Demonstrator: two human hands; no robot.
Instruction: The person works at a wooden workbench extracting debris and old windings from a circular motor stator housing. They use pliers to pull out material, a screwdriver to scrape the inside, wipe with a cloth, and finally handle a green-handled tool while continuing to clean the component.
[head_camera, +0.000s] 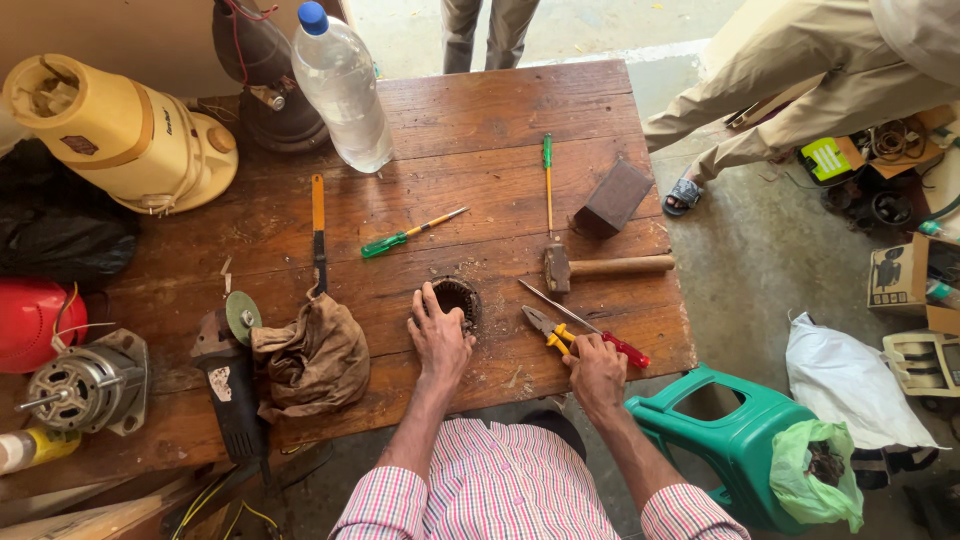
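Head view: hammer (600, 267) nr pliers (548, 329)

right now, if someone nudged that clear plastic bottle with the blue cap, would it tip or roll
The clear plastic bottle stands upright, tall and narrow, so a nudge near the blue cap would probably tip it. It looks mostly full, so likely heavy for its size and steadier against a low push. Once down, its round body would probably roll on the wooden table.

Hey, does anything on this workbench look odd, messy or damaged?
A few things. The cream blender base lies tipped on its side at the table's far left. Wood chips and dust litter the table near the left hand and the round dark motor part.
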